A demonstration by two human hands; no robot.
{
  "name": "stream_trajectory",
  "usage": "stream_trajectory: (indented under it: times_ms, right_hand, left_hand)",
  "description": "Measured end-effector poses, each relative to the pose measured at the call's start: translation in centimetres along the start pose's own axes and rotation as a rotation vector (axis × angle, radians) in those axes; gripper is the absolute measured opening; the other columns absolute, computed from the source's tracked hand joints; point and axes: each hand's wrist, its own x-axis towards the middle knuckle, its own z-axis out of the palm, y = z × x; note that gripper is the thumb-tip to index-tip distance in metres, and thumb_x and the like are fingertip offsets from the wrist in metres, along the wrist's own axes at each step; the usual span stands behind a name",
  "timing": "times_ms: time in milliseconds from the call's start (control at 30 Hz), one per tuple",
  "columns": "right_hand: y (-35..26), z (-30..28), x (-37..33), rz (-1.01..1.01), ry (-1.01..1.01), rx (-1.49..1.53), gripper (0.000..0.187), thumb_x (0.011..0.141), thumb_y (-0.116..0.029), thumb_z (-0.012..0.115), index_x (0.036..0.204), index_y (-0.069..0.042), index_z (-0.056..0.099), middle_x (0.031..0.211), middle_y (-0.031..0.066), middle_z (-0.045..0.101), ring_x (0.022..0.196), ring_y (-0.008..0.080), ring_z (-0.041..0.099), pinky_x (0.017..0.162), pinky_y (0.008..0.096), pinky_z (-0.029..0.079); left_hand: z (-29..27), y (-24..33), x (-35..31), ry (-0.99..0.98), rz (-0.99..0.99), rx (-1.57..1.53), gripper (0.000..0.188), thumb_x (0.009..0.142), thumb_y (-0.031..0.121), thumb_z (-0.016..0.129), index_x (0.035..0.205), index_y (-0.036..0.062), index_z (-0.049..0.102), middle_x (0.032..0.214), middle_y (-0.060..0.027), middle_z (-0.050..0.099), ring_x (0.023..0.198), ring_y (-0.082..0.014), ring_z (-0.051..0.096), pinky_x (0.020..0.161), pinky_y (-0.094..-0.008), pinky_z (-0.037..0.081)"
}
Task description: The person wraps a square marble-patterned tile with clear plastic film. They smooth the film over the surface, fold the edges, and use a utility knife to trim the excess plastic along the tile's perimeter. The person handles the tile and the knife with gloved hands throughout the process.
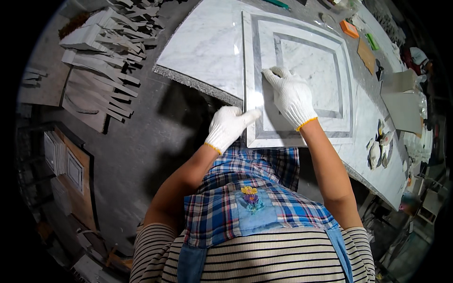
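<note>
A square marble tile panel (311,70), white with nested grey border bands, lies on a large marble slab tabletop (203,47), its near edge reaching past the slab. My left hand (229,126), in a white knit glove, grips the panel's left edge near the front corner, thumb on top and the other fingers curled at the side. Over the panel's left part is my right hand (292,96), gloved alike, with its fingers bent together against the grey band. Whatever those fingertips hold, if anything, is hidden.
Thin stone strips (101,85) lie in stacks at the left. A wooden rack (75,177) with tiles stands below them. On the slab's right are an orange block (349,29), a green object (372,41), a brown piece (365,54) and crumpled gloves or rags (379,150).
</note>
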Motion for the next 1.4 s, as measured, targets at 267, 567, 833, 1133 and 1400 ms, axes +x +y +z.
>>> stream_trajectory:
  times_ms: [267, 567, 833, 1133, 1400]
  right_hand:
    - [0.3, -0.4, -0.7, -0.003, -0.020, 0.067, 0.051, 0.087, 0.000, 0.055, 0.133, -0.018, 0.067, 0.133, 0.0062, 0.067, 0.107, 0.0346, 0.067, 0.088, 0.0428, 0.057]
    - [0.6, -0.7, -2.9, -0.036, 0.014, 0.105, 0.043, 0.087, -0.003, 0.058, 0.126, -0.017, 0.069, 0.130, 0.0052, 0.068, 0.113, 0.0328, 0.065, 0.092, 0.0419, 0.056]
    - [0.2, -2.4, -6.8, 0.036, 0.067, 0.088, 0.042, 0.082, -0.002, 0.060, 0.121, -0.016, 0.071, 0.124, 0.0032, 0.069, 0.112, 0.0318, 0.064, 0.090, 0.0428, 0.055]
    - [-3.1, -2.4, -10.7, 0.029, 0.046, -0.047, 0.043, 0.078, -0.005, 0.064, 0.119, -0.015, 0.072, 0.129, 0.0071, 0.066, 0.118, 0.0330, 0.060, 0.091, 0.0456, 0.051]
    - [-6.0, -3.0, -10.9, -0.053, -0.002, 0.121, 0.042, 0.077, -0.009, 0.064, 0.119, -0.011, 0.070, 0.128, 0.0097, 0.066, 0.118, 0.0318, 0.060, 0.090, 0.0464, 0.051]
  left_hand:
    - [1.1, -0.4, -0.5, -0.052, 0.005, 0.080, 0.066, 0.082, 0.062, 0.077, 0.078, -0.0039, 0.076, 0.066, -0.0140, 0.069, 0.062, -0.0200, 0.065, 0.061, -0.0368, 0.051]
    - [2.6, -2.6, -1.9, -0.162, -0.015, -0.082, 0.072, 0.080, 0.067, 0.073, 0.075, -0.0044, 0.074, 0.060, -0.0173, 0.065, 0.061, -0.0264, 0.068, 0.062, -0.0417, 0.054]
    - [2.2, -2.9, -0.7, -0.075, -0.027, -0.180, 0.069, 0.095, 0.062, 0.062, 0.084, -0.0062, 0.072, 0.073, -0.0216, 0.067, 0.070, -0.0251, 0.064, 0.071, -0.0393, 0.051]
    - [2.3, -1.9, -1.4, -0.104, -0.007, -0.369, 0.057, 0.104, 0.050, 0.058, 0.087, -0.0017, 0.074, 0.069, -0.0022, 0.064, 0.066, -0.0073, 0.054, 0.059, -0.0279, 0.043]
    - [1.2, -1.0, -3.8, -0.213, -0.090, -0.466, 0.061, 0.108, 0.053, 0.049, 0.086, 0.0003, 0.072, 0.070, -0.0055, 0.066, 0.062, -0.0114, 0.059, 0.063, -0.0255, 0.048]
